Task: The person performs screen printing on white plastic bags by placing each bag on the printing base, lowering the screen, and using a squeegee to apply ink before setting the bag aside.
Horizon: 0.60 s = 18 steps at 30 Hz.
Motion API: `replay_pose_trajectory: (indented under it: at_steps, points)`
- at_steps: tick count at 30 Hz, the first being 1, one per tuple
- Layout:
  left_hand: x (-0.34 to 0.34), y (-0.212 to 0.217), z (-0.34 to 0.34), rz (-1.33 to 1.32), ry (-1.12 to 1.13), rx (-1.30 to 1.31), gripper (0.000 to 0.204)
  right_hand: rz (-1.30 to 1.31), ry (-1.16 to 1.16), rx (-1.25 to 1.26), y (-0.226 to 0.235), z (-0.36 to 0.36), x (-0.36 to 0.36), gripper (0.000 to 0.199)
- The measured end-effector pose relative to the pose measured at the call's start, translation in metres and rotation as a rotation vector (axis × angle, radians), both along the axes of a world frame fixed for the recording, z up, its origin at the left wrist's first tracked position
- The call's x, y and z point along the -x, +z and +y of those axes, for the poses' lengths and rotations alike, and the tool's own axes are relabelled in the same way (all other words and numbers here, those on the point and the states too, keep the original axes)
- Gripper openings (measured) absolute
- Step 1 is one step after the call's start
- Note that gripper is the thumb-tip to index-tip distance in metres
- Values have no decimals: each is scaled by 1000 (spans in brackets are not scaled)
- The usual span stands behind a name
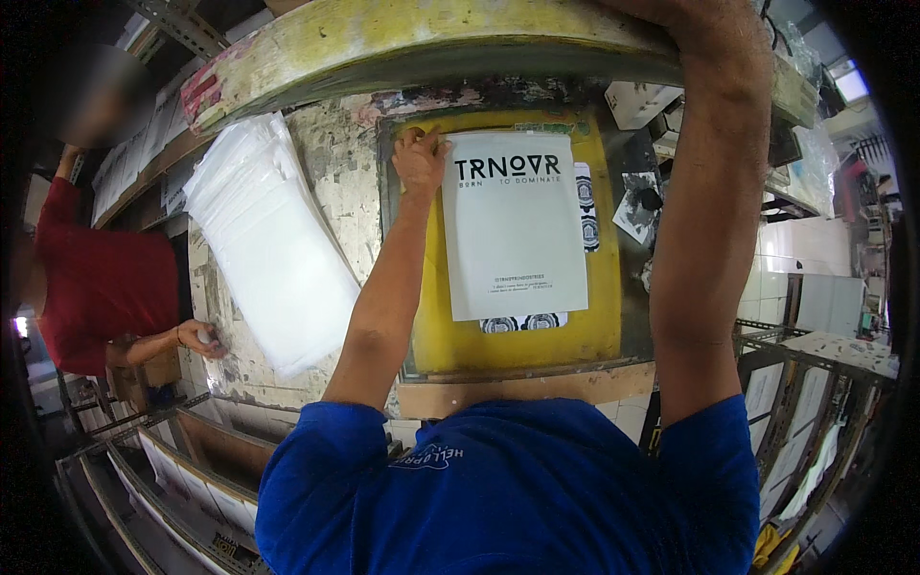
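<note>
A white printed plastic bag [517, 230] with black lettering lies flat on a yellow board [431, 326]. My left hand [419, 158] is at its upper left corner, fingers curled and the thumb against the bag's edge. Above the board, the long yellow-stained wooden frame [422, 48] is raised and tilted. My right arm reaches up along the right side, and my right hand [671, 11] is at the frame's upper edge, its fingers mostly cut off by the picture's rim. Black-and-white patterned pieces [586, 206] show from under the bag at its right and lower edges.
Left of the board, a fanned stack of white plastic bags [273, 240] covers part of the paint-stained table [335, 144]. A co-worker in a red shirt [110, 278] stands at the far left, one hand near the table edge. Metal racks [824, 383] stand at right and lower left.
</note>
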<state>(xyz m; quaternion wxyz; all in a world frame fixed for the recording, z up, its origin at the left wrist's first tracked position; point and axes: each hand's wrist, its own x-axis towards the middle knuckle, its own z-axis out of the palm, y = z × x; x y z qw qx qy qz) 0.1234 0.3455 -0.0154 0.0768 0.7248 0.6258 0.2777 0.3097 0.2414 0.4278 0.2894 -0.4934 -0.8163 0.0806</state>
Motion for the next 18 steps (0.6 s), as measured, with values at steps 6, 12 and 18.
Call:
replay_pose_trajectory:
  at_steps: [6,12,18]
  points:
    - [21,-36,23,-321,1,187,21,49,99,-32,8,-3,11,44]
    - [35,28,-26,-544,56,84,17,-54,53,-56,6,6,5,43]
    - [141,45,-69,-867,240,-114,12,-140,-260,-291,-14,5,19,43]
